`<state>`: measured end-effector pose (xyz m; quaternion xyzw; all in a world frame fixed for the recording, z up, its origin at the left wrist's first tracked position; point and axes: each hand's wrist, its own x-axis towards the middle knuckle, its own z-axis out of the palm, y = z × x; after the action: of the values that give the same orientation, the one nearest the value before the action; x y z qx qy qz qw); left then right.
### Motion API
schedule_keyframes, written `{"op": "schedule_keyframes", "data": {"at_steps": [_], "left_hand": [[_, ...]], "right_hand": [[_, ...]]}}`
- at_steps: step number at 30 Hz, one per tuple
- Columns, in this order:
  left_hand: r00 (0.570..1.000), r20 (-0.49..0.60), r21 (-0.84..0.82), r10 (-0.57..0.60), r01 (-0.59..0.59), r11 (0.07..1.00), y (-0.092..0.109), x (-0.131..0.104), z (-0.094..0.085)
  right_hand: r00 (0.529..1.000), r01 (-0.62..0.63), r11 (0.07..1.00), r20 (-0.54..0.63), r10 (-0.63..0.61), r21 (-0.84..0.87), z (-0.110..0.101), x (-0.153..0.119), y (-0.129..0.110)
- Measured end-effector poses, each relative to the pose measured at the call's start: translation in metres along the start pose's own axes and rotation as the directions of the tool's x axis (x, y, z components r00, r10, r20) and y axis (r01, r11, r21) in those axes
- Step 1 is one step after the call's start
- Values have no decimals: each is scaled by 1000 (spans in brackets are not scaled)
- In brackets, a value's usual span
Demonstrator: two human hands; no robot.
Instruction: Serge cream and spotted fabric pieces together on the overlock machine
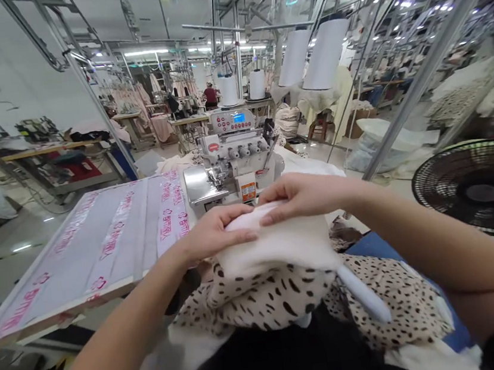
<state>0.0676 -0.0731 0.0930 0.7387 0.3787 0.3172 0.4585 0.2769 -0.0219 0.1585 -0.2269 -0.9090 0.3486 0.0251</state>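
Both hands grip the upper edge of a white fabric piece (276, 244) just in front of an overlock sewing machine (237, 156). My left hand (219, 230) pinches the cloth between thumb and fingers on the left. Close beside it, my right hand (300, 196) is closed on the same edge, its fingers bent over the cloth. Below the white part, spotted fabric (270, 299) in cream with dark marks hangs in folds across my lap. More spotted fabric (395, 293) lies to the right. The fabric between the fingers is partly hidden.
A work table (113, 231) covered in printed plastic extends to the left. On the right stands a black fan (482, 192) near my forearm. White thread cones (327, 52) sit above the machine, beside a slanted metal pole (413, 74). A person (210, 95) is far back.
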Motion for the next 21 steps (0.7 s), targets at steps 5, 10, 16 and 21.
{"op": "schedule_keyframes", "data": {"at_steps": [5,10,16,21], "left_hand": [[927,281,-107,-248,287,952,7,-11,-25],[899,409,-382,-155,324,866,8,-8,-22],[992,92,-443,-84,116,889,23,0,-19],[995,-50,-226,-82,69,972,26,-24,-29]], "right_hand": [[990,-61,994,-125,72,89,-32,-21,0],[990,111,980,-101,-95,168,-37,-15,-13],[973,156,987,-168,-159,-30,-33,13,-34],[916,-25,969,-394,-75,-244,-35,13,-51]]}}
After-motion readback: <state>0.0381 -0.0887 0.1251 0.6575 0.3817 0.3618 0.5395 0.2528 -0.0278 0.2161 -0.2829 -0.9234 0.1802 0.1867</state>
